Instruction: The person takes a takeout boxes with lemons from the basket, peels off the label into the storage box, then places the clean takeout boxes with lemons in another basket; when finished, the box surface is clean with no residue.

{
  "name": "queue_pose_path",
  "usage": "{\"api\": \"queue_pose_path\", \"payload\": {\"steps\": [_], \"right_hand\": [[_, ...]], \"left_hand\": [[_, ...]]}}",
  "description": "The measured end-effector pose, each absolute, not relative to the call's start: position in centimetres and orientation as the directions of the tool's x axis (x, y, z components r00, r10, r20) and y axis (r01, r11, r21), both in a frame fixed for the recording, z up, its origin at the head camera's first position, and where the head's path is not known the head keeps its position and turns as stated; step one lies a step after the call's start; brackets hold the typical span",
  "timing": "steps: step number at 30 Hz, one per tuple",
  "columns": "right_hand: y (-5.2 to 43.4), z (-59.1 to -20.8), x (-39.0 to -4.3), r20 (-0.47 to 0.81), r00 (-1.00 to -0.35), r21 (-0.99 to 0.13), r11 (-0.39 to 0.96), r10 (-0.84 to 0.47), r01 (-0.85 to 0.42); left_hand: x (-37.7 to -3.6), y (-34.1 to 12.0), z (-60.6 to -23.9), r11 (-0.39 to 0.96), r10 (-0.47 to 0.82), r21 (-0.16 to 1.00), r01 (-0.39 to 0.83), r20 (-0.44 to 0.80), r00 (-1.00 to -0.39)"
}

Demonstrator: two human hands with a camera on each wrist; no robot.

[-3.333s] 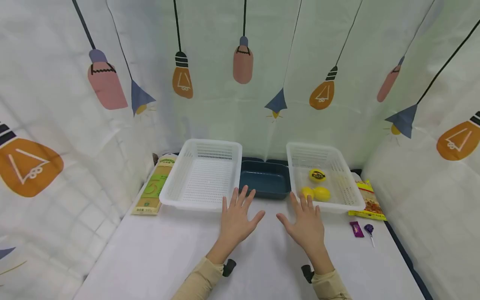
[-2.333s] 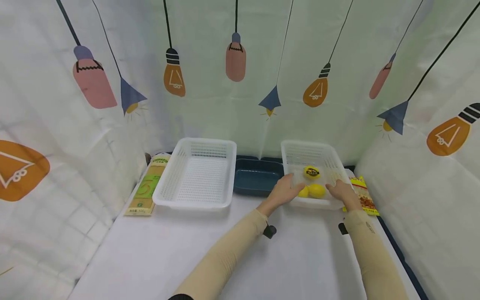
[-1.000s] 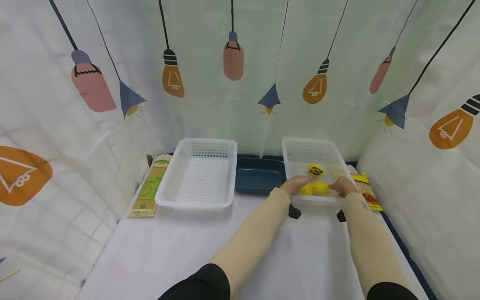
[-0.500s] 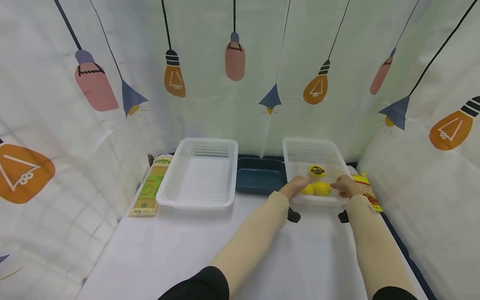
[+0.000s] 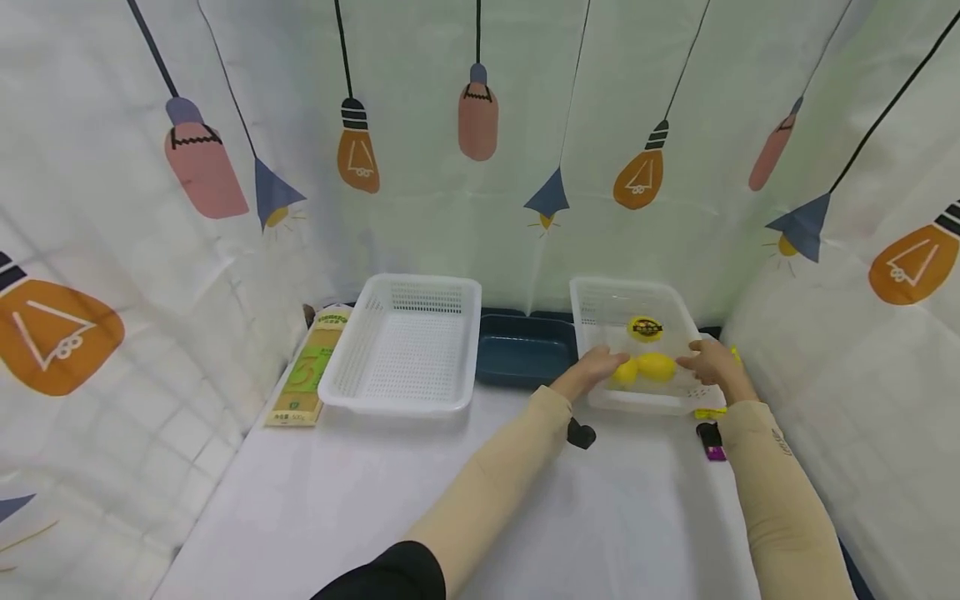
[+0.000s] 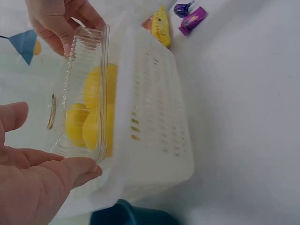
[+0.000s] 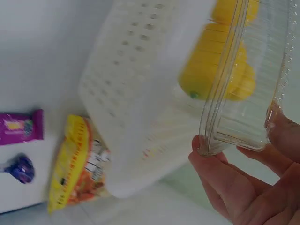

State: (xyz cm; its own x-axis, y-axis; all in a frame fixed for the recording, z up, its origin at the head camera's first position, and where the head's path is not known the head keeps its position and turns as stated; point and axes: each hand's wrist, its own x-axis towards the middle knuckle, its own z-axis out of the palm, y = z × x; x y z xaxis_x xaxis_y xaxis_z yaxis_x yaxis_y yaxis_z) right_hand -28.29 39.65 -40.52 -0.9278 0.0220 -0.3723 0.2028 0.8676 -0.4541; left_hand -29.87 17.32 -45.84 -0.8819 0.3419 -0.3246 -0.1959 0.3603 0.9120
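Note:
A clear plastic box (image 6: 84, 47) with yellow lemons (image 5: 656, 367) in it is held at its two ends. It is just above the right white basket (image 5: 637, 402), apart from the basket's floor as far as I can tell. My left hand (image 5: 592, 371) pinches the left end, thumb and fingers at the rim in the left wrist view. My right hand (image 5: 716, 371) grips the other end, with fingers under the corner in the right wrist view. A round yellow and black label (image 5: 644, 328) shows on the box.
Left of the hands stand a dark blue dish (image 5: 527, 350) and another white basket (image 5: 405, 358). A green and tan packet (image 5: 309, 371) lies at far left. On the right are a yellow snack bag (image 7: 77, 164), a purple wrapped candy (image 7: 21, 126) and a lollipop (image 7: 21, 169).
Both hands were spread over the table, then reached into the right basket and took hold of the clear box. Since half a second ago the box has risen slightly, and the right hand has shifted right.

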Motion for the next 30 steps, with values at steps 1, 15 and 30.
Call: {"api": "queue_pose_path", "payload": {"steps": [1,15,30], "right_hand": [[39.8,-40.1,-28.2,-0.358,-0.933,-0.446,0.875,0.016,0.186],[37.1,-35.1,-24.1,-0.294,-0.955,-0.509,0.852,-0.039,0.122],[30.0,-36.1,-18.0,-0.078,-0.997,-0.543,0.839,-0.022,0.024]], "left_hand": [[-29.8,17.3,-45.4,0.402,0.341,0.904,-0.149,-0.298,-0.892],[-27.1,12.2,-40.6,0.571,0.198,0.797,0.198,0.101,-0.975],[-22.0,4.6,-40.6,0.572,0.1,0.781,0.251,0.238,-0.966]]}}
